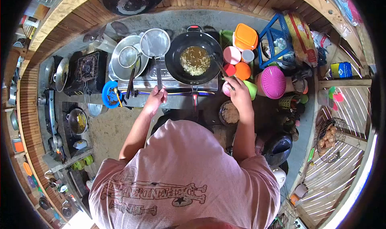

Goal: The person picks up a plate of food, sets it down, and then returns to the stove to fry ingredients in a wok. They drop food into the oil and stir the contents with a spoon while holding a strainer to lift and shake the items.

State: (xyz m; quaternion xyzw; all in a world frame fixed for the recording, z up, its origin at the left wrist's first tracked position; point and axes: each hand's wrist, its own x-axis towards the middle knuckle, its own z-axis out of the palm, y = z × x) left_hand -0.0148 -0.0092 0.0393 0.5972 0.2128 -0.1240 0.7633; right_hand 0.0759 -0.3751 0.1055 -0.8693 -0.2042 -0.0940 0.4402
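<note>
My left hand is closed around the handle of a round mesh strainer, which is held up to the left of the wok. A long-handled utensil with a wooden grip is in my closed right hand; its metal end reaches into the wok and its exact shape is hard to make out. The black wok sits on the stove. Small pale chopped pieces lie in brownish oil in it. Close to my right forearm is a bowl of pale, crumbly food.
A metal basin carries a smaller strainer on the left. Near it stands a blue bowl with a spoon. Orange and pink containers and a blue basket crowd the right side.
</note>
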